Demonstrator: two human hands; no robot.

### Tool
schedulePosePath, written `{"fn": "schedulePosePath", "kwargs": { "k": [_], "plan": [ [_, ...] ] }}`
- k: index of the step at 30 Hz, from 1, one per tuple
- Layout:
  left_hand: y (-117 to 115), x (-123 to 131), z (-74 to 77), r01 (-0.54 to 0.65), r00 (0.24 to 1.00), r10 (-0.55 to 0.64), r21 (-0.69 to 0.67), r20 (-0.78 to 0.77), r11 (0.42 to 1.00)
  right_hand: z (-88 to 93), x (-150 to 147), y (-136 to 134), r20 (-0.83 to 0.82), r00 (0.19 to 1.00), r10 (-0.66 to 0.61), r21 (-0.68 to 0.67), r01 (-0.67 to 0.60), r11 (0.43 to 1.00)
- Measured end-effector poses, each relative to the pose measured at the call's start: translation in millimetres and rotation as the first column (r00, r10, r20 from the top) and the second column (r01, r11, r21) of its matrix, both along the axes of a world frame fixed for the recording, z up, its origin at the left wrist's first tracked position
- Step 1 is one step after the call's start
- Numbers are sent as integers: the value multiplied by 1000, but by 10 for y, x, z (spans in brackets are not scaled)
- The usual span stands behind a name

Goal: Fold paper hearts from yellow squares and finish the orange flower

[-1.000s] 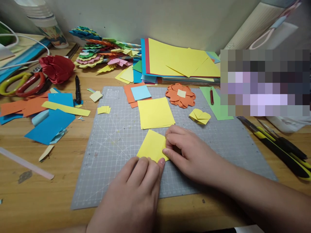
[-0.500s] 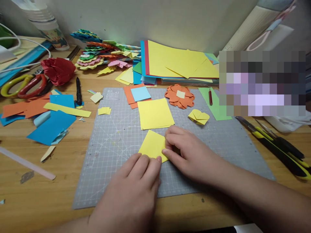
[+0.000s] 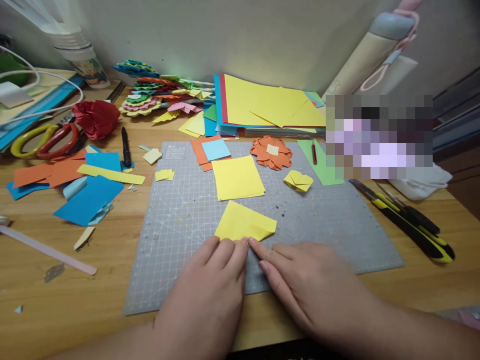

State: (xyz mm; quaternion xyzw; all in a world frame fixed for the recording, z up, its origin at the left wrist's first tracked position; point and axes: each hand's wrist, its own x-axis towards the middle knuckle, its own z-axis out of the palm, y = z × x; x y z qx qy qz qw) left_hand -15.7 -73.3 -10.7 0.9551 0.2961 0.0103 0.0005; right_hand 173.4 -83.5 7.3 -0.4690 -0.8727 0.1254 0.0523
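A folded yellow sheet of paper (image 3: 243,220) lies on the grey cutting mat (image 3: 187,260), its right corner slightly raised. Along its lower edge rest the bent fingers of my left hand (image 3: 213,285), closed on the paper and holding it down. My right hand (image 3: 315,280) has its index finger stretched out, the tip touching that same edge beside the left hand; its thumb lies lower, off the paper. Just beyond is a stack of yellow squares (image 3: 238,177). A folded yellow paper piece (image 3: 298,181) and an orange paper flower (image 3: 275,154) sit farther right.
Utility knives (image 3: 405,220) lie at the mat's right. Scissors (image 3: 48,140), a red paper flower (image 3: 95,120), a black pen (image 3: 125,147) and blue scraps (image 3: 90,197) cover the left side. Coloured sheets (image 3: 270,102) and paper flowers (image 3: 157,92) line the wall.
My right hand has let go of the sheet's right side and moved down to its lower edge. The right corner now shows. My left hand stays on the paper; the view has shifted slightly.
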Motion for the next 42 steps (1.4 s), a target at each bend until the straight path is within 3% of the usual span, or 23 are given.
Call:
{"fn": "schedulePosePath", "kwargs": {
  "k": [6,10,13,17,19,23,26,30,32,35,42],
  "plan": [
    [3,24,7,-2,1000,3,20,-31,1000,-154,-69,-77,59,996,-61,53,58,997],
    [-4,16,11,-17,999,19,43,-32,999,-92,25,-20,36,981,-193,-73,195,978],
    [-10,8,8,-11,1000,12,55,-17,998,-54,179,46,36,947,-320,-92,322,942],
    [-8,15,8,-7,999,8,41,-33,999,-59,351,101,-28,923,-383,-141,376,916],
    [-2,24,12,-16,999,17,28,-38,999,-72,357,77,-152,923,-352,-142,332,932],
    [9,34,26,-25,1000,25,-4,-12,1000,-97,195,-85,-369,914,-168,48,199,979],
    [47,26,60,-76,995,80,-72,59,994,-113,44,-204,-326,936,-129,-14,131,991],
    [208,-3,109,-207,940,273,-293,206,933,-146,-31,-242,-270,958,-101,-5,104,995],
    [317,-9,100,-172,915,282,-354,290,919,-172,-26,-229,-229,972,-62,37,72,997],
    [460,12,35,-118,897,262,-379,355,918,-223,-8,-215,-122,992,46,143,-28,989],
    [559,90,-87,-166,872,327,-410,364,897,-285,-6,-208,92,958,273,323,-288,901]
  ]
}}
